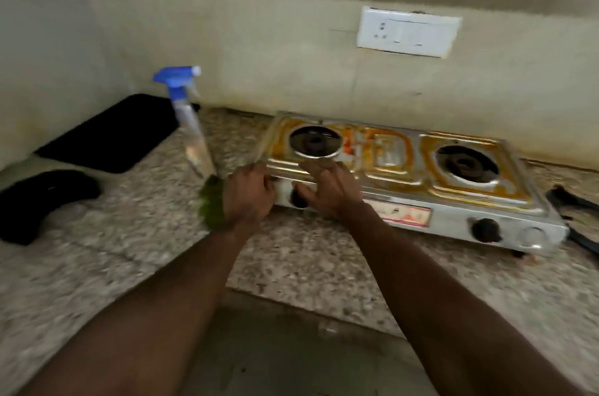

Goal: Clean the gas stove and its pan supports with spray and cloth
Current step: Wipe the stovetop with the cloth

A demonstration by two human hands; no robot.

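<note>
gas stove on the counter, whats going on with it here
A person reaches to the front left corner of the gas stove. The left grip curls on the corner edge; the right grip rests with fingers spread by the left knob. The top is stained orange-brown and both burners are bare. The spray bottle and a green cloth are just left of the stove, beside the left grip.

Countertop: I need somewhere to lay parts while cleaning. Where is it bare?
Bare: countertop between black mat and front edge, and the strip before the stove. Crowded: stove's left corner, with left hand, right hand, green cloth, spray bottle.
</note>
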